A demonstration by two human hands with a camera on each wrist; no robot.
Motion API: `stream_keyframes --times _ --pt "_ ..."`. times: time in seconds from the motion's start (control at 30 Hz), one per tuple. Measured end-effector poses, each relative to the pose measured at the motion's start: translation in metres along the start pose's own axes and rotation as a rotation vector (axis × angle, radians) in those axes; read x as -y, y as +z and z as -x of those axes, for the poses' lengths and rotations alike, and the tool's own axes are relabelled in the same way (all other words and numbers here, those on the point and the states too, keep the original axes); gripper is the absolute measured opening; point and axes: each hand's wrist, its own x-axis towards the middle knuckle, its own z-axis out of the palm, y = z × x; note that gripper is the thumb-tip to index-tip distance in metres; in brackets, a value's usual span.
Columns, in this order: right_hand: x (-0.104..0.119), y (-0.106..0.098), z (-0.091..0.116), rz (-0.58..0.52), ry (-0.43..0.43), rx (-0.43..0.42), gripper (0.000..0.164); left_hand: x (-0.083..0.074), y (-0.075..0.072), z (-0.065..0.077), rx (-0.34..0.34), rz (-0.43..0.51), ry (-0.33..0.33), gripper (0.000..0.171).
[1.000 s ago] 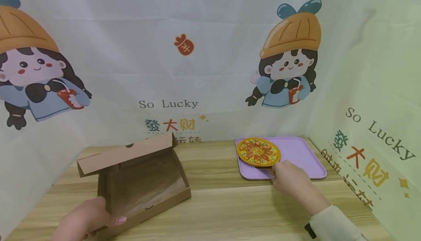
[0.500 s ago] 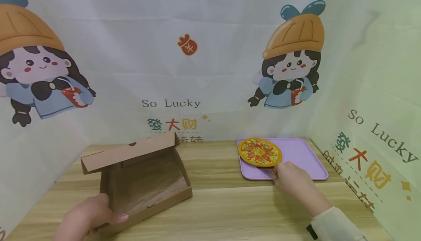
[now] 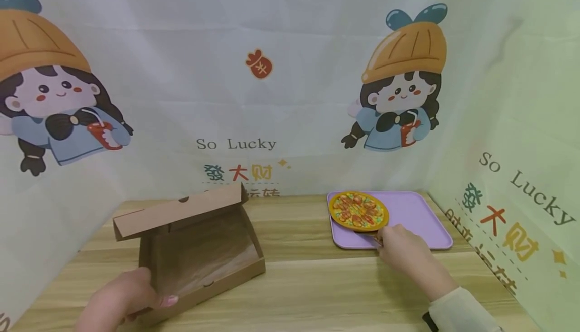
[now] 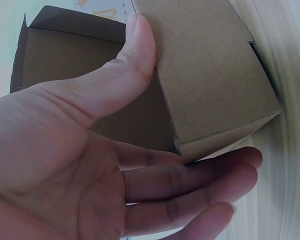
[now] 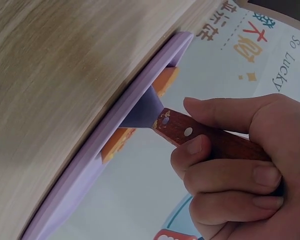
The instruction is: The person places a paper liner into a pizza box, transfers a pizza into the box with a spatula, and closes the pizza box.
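At the left stands a brown cardboard pizza box [image 3: 204,251], its lid [image 3: 181,211] partly raised. My left hand [image 3: 122,294] holds the box's near left corner, thumb [image 4: 135,55] over the wall and fingers [image 4: 190,180] along the outside. On the right, a round toy pizza [image 3: 358,211] with an orange rim lies on the left part of a lilac tray [image 3: 417,221]. My right hand [image 3: 401,246] grips the brown wooden handle of a spatula [image 5: 175,125]. Its flat blade [image 5: 145,110] reaches over the tray edge to the pizza's near side, the tip hidden by the pizza.
The wood-grain table [image 3: 299,291] runs between box and tray. Printed cloth [image 3: 299,120] hangs behind and along both sides, close to the tray's far and right edges.
The head view has shifted slightly, moving the whole scene a little to the right. Both hands, the box, the spatula and the pizza keep nearly the same places relative to each other.
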Motion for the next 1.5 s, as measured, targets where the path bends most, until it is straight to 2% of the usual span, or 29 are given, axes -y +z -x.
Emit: stream_keyframes --times 0.33,0.5,0.73,1.0,1.13,1.23,1.5 --pt "-0.001 0.002 0.0 -0.006 0.026 -0.001 0.007 0.001 0.0 -0.002 -0.004 -0.012 0.004 0.097" --pt "-0.001 0.005 -0.002 -0.009 0.036 0.001 0.002 0.002 0.001 -0.002 -0.003 -0.001 0.003 0.086" --pt "-0.003 0.006 0.001 -0.031 0.043 -0.008 0.003 0.004 0.002 -0.003 0.022 0.007 0.013 0.11" --pt "-0.005 0.011 0.002 -0.05 0.04 -0.035 0.004 0.003 0.002 -0.005 0.002 0.001 0.017 0.1" --pt "-0.007 0.014 0.003 -0.056 0.041 -0.057 0.005 0.0 0.001 -0.001 -0.013 -0.02 0.023 0.099" --pt "-0.007 0.015 0.003 -0.051 0.045 -0.061 0.006 -0.003 -0.001 0.003 -0.01 -0.021 0.019 0.097" --pt "-0.011 0.018 0.003 -0.045 0.057 -0.062 0.017 -0.002 0.0 0.001 0.007 0.004 0.002 0.092"
